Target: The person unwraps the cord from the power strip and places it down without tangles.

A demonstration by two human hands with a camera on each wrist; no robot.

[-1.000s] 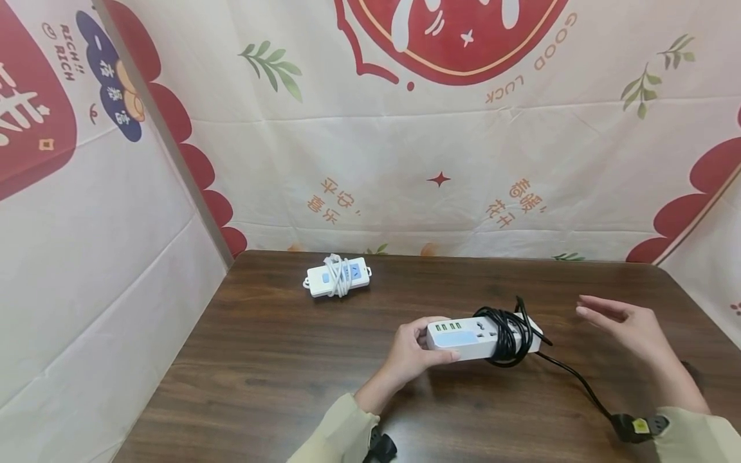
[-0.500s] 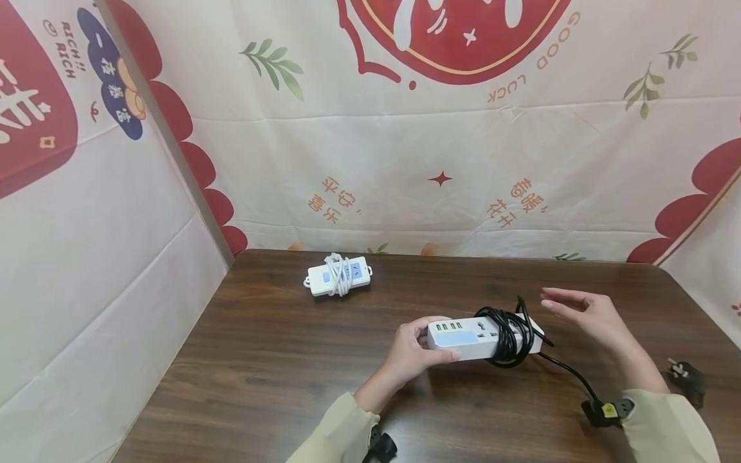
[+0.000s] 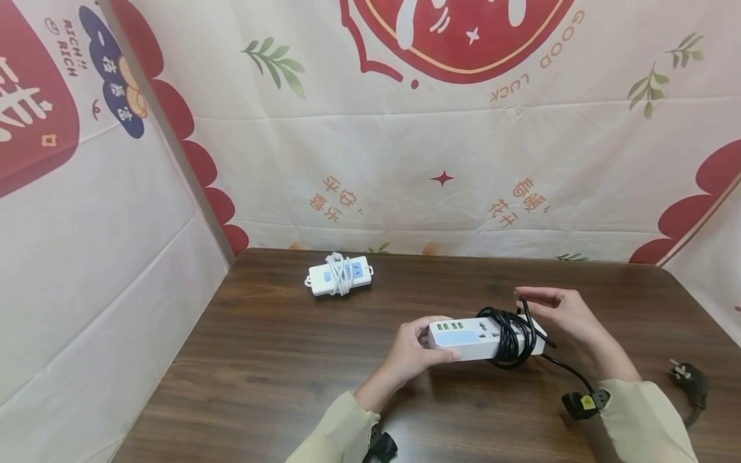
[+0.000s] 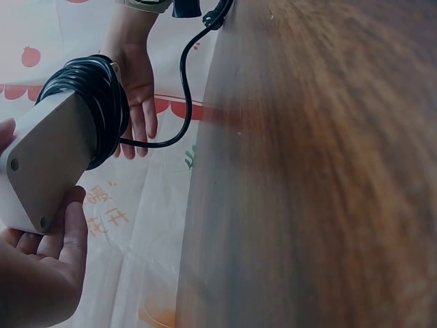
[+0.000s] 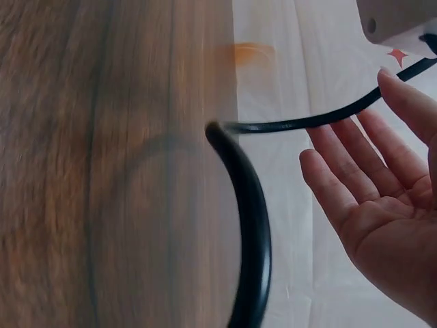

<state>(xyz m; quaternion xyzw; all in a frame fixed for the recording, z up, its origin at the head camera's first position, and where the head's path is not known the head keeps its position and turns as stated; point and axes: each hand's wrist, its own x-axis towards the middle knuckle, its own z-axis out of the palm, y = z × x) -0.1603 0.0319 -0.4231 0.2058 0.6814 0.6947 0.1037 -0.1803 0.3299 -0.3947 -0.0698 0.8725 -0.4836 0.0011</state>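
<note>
My left hand grips the left end of a white power strip, thumb along the near side and fingers behind. In the left wrist view the strip's end face tilts above the table. A black cable is wound in several turns round the strip's right half, and one loop sticks up. Beside that loop is my right hand, its fingertips at the cable. The right wrist view shows the right hand with fingers extended and spread, the cable passing close to them; whether they touch is unclear.
A smaller white power strip wrapped in white cord lies at the back left of the brown table. A black plug lies at the right. Small black devices sit at both wrists. Printed cloth hangs behind.
My right hand has moved left, from the table's right side to the raised cable loop. The black plug at the right has come into view. My left hand and the strip have stayed put.
</note>
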